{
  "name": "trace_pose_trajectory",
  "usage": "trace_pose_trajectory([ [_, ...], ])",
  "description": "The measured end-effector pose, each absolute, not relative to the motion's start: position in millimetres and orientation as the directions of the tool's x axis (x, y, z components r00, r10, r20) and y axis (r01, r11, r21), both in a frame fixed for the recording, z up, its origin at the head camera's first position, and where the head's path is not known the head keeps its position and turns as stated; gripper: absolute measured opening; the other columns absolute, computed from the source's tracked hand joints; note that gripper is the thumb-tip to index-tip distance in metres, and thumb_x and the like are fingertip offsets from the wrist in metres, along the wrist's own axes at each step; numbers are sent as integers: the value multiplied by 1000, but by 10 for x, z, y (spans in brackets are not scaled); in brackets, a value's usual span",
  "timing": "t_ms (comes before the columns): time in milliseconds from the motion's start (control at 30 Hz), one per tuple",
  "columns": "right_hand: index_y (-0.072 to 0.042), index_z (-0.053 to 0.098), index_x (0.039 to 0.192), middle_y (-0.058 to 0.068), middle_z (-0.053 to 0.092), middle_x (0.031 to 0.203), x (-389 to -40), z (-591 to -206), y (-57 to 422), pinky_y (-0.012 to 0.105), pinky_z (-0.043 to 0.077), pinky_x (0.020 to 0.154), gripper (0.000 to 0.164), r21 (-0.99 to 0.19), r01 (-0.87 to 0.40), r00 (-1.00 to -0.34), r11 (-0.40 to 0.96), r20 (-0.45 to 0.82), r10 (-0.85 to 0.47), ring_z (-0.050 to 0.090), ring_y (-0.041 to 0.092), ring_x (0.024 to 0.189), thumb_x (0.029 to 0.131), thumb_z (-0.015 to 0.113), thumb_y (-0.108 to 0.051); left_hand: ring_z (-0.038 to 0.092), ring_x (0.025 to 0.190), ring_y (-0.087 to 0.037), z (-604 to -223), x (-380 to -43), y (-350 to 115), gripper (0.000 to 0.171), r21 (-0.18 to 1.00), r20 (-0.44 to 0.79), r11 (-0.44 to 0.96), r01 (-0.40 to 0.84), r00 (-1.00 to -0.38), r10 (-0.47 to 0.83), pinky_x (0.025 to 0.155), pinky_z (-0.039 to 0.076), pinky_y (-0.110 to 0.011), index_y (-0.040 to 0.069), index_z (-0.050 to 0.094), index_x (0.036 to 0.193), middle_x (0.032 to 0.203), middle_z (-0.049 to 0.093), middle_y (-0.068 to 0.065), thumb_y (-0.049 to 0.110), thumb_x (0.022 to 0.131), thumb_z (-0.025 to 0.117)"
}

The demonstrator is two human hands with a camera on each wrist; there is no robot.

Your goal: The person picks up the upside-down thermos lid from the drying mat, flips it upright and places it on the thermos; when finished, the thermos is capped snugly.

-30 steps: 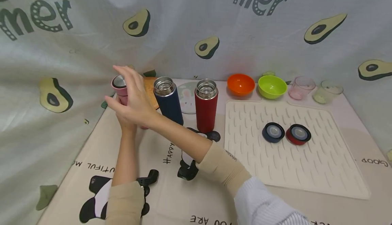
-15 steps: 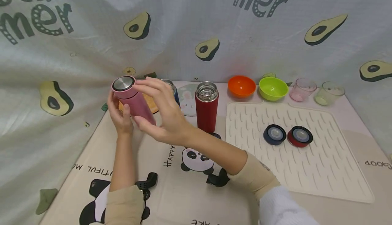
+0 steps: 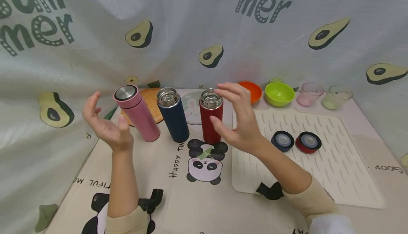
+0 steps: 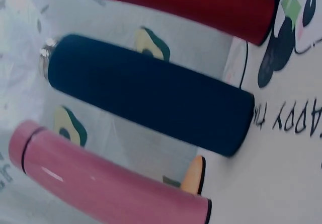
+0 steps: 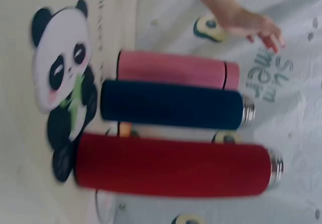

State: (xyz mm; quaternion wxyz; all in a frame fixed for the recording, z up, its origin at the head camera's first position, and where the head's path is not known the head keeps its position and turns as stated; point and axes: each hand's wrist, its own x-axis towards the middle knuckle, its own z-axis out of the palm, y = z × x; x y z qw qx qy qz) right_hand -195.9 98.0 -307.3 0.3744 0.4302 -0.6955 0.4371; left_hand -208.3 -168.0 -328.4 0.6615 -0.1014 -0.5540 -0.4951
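Observation:
A pink thermos (image 3: pixel 141 120) with its steel-topped lid on stands upright at the left of the table. Beside its upper part is my left hand (image 3: pixel 109 127), palm up, fingers loosely bent and holding nothing. To the right stand a navy blue thermos (image 3: pixel 175 122) and a red thermos (image 3: pixel 210 124), both lidless with bare steel necks. My right hand (image 3: pixel 240 120) is at the red thermos, fingers and thumb spread, thumb overlapping its side in the head view. In the right wrist view the left hand (image 5: pixel 251 25) shows beyond the pink thermos (image 5: pixel 171 69).
A ribbed cream mat (image 3: pixel 338 177) covers the right side, bearing a blue lid (image 3: pixel 282 140) and a red lid (image 3: pixel 308 142). Along the back stand an orange bowl (image 3: pixel 254 91), a green bowl (image 3: pixel 279 94), a pink glass (image 3: pixel 309 94) and a greenish glass (image 3: pixel 336 97), before a hanging cloth.
The left hand has let go of the pink thermos and drawn back left; the thermos now stands alone. The right hand has moved from the pink thermos rightward to the red one.

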Motion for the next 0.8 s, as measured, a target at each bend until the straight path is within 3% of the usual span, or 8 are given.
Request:
trace_pose_trajectory([
  [133,5,47,121,18,45,128,-1984,-3218,1292,42,33,98,49,-336,-879,-431,339,864,-261,35,30,121,78,60,-15,51,96,-30,-3302,-1968,-1512,53,306,901,517,799,-68,-428,90,34,-37,-13,53,90,94,60,-15,36,71,59],
  [233,5,47,123,18,46,128,-2017,-3358,1560,40,31,101,51,-355,-839,-480,413,840,-254,36,30,121,79,60,-16,56,87,-34,-3388,-1894,-1388,38,192,973,546,816,-84,-217,83,39,-40,-9,60,85,87,63,-19,27,75,58],
  [300,4,46,125,17,46,127,-2040,-3466,1763,39,30,102,52,-366,-807,-518,464,816,-258,37,30,121,79,60,-16,57,86,-35,-3476,-1845,-1324,31,127,990,551,825,-140,-19,80,38,-40,-4,64,85,88,65,-17,26,79,58],
  [367,4,46,125,18,47,126,-2061,-3583,1977,39,30,100,53,-367,-769,-561,523,780,-278,38,32,118,78,62,-14,57,92,-33,-3572,-1790,-1266,30,109,953,533,839,-241,185,79,38,-40,0,67,90,95,65,-14,27,84,56],
  [500,4,44,126,20,45,122,-2066,-3819,2392,46,30,91,60,-376,-652,-705,658,621,-343,36,36,112,73,70,-8,51,110,-24,-3763,-1686,-1148,34,159,753,526,835,-448,483,88,39,-39,9,64,110,114,60,-7,32,86,55],
  [667,6,37,132,28,38,127,-2037,-4045,2751,61,24,90,72,-362,-445,-889,819,286,-356,30,45,116,77,73,-23,42,123,-19,-3929,-1627,-1006,54,212,504,563,798,-583,637,98,37,-40,16,54,128,131,51,-4,35,79,67],
  [800,9,34,134,31,40,126,-2018,-4180,2891,64,24,91,82,-256,-333,-942,908,51,-331,31,48,117,78,69,-40,39,126,-18,-3987,-1586,-930,65,261,326,617,743,-669,668,99,36,-41,20,45,136,137,44,-3,45,79,66],
])
